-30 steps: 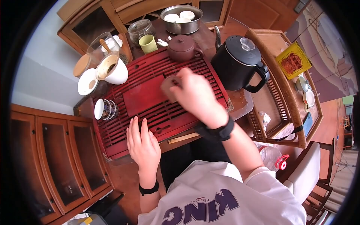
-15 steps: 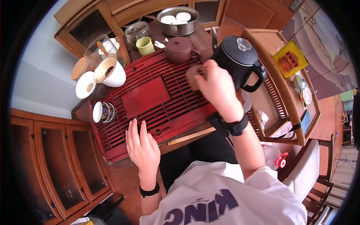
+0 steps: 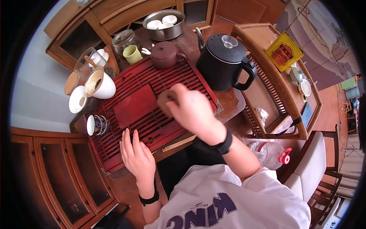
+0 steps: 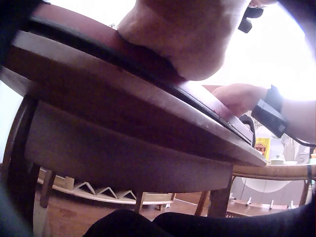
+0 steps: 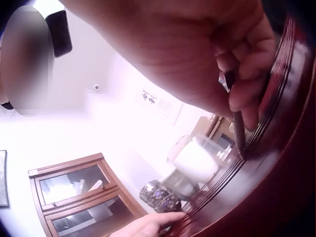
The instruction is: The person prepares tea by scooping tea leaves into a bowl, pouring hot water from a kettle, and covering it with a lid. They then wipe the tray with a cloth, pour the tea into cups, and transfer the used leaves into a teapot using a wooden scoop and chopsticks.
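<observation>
My right hand (image 3: pixel 192 110) grips a flat, brown, rounded piece (image 3: pixel 166 103) over the slats of the red tea tray (image 3: pixel 133 110). Seen edge-on in the right wrist view, this thin brown piece (image 5: pixel 239 133) stands close against the slats between thumb and fingers; I cannot tell its exact kind. With straight fingers, my left hand (image 3: pixel 138 158) rests at the tray's front left edge. A brown teapot (image 3: pixel 164 55) sits at the tray's back right corner. Stacked patterned cups (image 3: pixel 100 125) lie on their side at its left end.
A black kettle (image 3: pixel 223 63) stands right of the tray, before a wicker rack (image 3: pixel 263 87). White containers (image 3: pixel 103 86), a green cup (image 3: pixel 132 54), a glass jar (image 3: pixel 125 41) and a metal bowl of white cups (image 3: pixel 164 34) line the left and back.
My right hand swept rightward across the slats with the brown piece, then came back left toward the tray's middle. My left hand stays at the front edge. The head view has shifted slightly.
</observation>
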The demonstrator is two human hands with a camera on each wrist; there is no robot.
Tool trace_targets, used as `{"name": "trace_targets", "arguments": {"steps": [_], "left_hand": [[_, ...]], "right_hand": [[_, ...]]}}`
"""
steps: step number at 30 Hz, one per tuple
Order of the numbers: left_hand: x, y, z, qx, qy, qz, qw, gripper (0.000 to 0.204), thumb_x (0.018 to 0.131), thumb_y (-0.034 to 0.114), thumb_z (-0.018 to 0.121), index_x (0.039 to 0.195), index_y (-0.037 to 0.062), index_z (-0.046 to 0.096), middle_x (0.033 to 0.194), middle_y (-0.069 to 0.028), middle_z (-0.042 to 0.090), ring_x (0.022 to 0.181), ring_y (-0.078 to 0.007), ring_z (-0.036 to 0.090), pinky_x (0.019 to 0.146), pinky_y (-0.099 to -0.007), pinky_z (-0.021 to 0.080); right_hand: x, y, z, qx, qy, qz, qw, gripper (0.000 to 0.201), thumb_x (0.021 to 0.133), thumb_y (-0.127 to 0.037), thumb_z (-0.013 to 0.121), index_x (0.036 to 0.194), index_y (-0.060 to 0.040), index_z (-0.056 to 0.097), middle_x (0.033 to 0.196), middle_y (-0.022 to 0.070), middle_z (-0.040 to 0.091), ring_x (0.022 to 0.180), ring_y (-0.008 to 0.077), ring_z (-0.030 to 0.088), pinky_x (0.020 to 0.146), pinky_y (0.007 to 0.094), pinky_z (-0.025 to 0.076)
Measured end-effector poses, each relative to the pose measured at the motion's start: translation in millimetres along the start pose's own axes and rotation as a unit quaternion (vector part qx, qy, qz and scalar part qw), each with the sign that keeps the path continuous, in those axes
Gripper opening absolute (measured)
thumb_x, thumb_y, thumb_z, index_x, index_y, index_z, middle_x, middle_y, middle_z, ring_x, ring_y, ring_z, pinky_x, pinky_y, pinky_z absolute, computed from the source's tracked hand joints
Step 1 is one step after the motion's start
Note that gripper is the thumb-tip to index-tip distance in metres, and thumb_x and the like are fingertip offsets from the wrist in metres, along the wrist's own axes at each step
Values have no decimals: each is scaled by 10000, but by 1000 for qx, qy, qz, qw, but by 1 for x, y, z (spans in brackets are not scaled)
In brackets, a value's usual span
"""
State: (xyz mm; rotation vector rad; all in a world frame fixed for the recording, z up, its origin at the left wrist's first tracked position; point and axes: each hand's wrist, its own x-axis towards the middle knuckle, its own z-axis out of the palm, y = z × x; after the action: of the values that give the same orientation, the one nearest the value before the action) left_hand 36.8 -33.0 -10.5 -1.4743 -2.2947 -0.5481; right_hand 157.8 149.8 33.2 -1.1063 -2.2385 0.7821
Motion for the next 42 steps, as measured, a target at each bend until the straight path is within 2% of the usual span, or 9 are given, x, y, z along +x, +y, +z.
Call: {"name": "trace_targets", "arguments": {"steps": [10,12,17,22,33,34,38,39,42], "left_hand": [[-1,1,-1,-2,3,-5,1000,354,960,85,453,1279,9,588,1381,-191,527,1285,-372,498,1091,-501,386],[-1,1,0,0,4,-4,1000,365,940,90,464,1273,8,589,1379,-197,525,1281,-378,503,1077,-515,397],[-1,1,0,0,-1,-4,1000,378,918,97,475,1266,5,588,1380,-208,517,1281,-388,502,1065,-534,405],[-1,0,0,3,-5,0,1000,378,919,100,473,1267,3,584,1375,-214,518,1275,-395,505,1062,-540,406],[3,0,-14,-57,-50,-29,997,384,938,98,519,1310,10,555,1415,-207,485,1310,-389,466,1089,-484,378],[5,0,-20,-94,-74,-41,992,389,952,100,525,1331,13,541,1437,-203,468,1333,-380,447,1100,-456,366],[34,6,-59,-212,-124,-47,968,621,891,104,667,1447,14,406,1466,-216,430,1363,-370,417,1136,-425,338],[50,12,-71,-213,-134,-27,967,700,862,95,700,1469,6,363,1470,-217,422,1368,-365,413,1144,-419,332],[101,34,-87,-215,-136,43,966,807,826,139,742,1499,26,310,1495,-219,379,1385,-371,385,1157,-436,323]], "right_hand": [[-5,52,-62,-120,130,52,983,281,836,-163,703,1078,-44,626,814,196,695,789,375,692,688,420,547],[-6,44,-52,-88,140,13,986,253,849,-159,671,1062,-44,595,756,217,672,725,408,674,651,492,544],[-18,0,-6,10,73,-55,996,161,837,-110,640,956,-58,544,665,167,650,638,382,664,571,481,532],[-20,-16,15,18,-11,-26,999,254,825,-172,686,1046,-74,604,758,176,672,711,387,670,635,462,546],[-28,61,-62,-2,149,51,987,288,837,-157,701,1097,-52,630,869,209,699,793,395,680,680,440,552],[-29,63,-57,4,186,-6,983,262,855,-114,710,1092,-36,629,845,192,703,756,330,710,669,378,554],[-41,58,-28,299,199,18,933,260,893,-63,711,1121,11,611,860,55,698,747,55,631,672,211,505],[-43,55,-21,364,196,21,910,287,890,-68,722,1135,17,600,881,42,693,756,45,611,677,200,499],[-46,63,-4,284,152,-81,943,311,922,-28,674,1192,-1,522,920,38,674,681,36,579,618,184,475]]}}
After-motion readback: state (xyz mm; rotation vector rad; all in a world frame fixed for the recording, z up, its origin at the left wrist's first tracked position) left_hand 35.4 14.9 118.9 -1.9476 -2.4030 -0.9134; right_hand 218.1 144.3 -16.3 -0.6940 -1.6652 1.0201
